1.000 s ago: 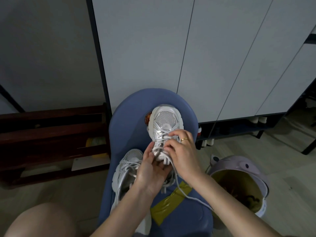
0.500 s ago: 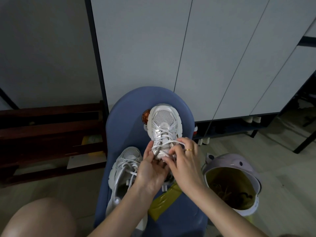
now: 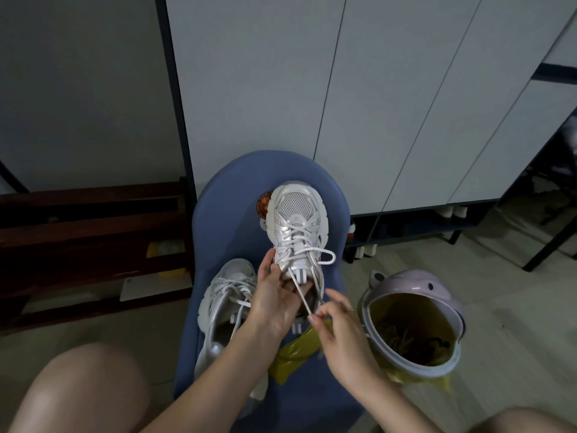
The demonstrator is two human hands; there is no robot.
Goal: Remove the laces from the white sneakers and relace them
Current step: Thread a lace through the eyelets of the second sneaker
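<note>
- Head view, the only 1. Landmark: blue chair (image 3: 243, 182); everything below is placed relative to it.
- Sneaker 1 (image 3: 296, 226) sits on the chair seat toward the backrest end, toe pointing away from the person, long axis running along the seat.
- Sneaker 2 (image 3: 224, 295) lies on the chair's left side, nearer the person, laces loose and tangled.
- Left hand (image 3: 274, 301) grips the heel end of sneaker 1, fingers curled around the collar, thumb up on its left flank. Steadying it.
- Right hand (image 3: 340, 329) hangs just off the heel end on the right, thumb and forefinger pinching the lace (image 3: 298, 289); other fingers loosely spread.
- Lace runs taut from the eyelets near the tongue straight back to the pinch, roughly along the shoe's long axis. A slack loop (image 3: 324, 256) sticks out over the shoe's right edge.
- Key relation: the eyelets lie ahead of the right fingers, away from the person, so my guess is a pull back toward the body draws lace out. Right hand is nearer the free end.
- Judgement: unlacing, early; upper crossings are in place.
- Bin (image 3: 437, 295) with a yellow liner stands on the floor right of the chair.
</note>
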